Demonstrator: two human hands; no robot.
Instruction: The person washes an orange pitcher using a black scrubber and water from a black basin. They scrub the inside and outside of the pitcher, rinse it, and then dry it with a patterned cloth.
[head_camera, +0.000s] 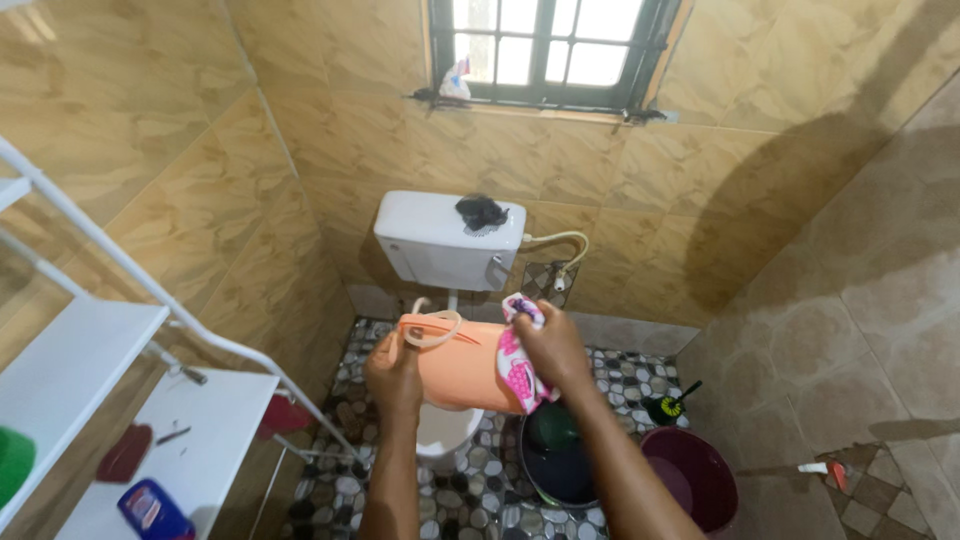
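Your left hand (393, 372) grips the light, stiff orange plastic bucket (455, 365) above the white toilet bowl (443, 432); right hand (550, 350) pinches a soft pink patterned cloth (512, 362) against its slippery base, I reckon.

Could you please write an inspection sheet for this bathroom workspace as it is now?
Surface: pebble-pattern floor; white shelf rack at left.
Job's things: orange plastic jug held on its side; pink patterned cloth pressed against its base.
Clutter: dark basin, maroon bucket, toilet brush, dark net on the cistern.
Grippers: left hand grips the jug; right hand holds the cloth.
Cables: pale hose beside the cistern.
Surroundings: tan tiled walls, barred window.
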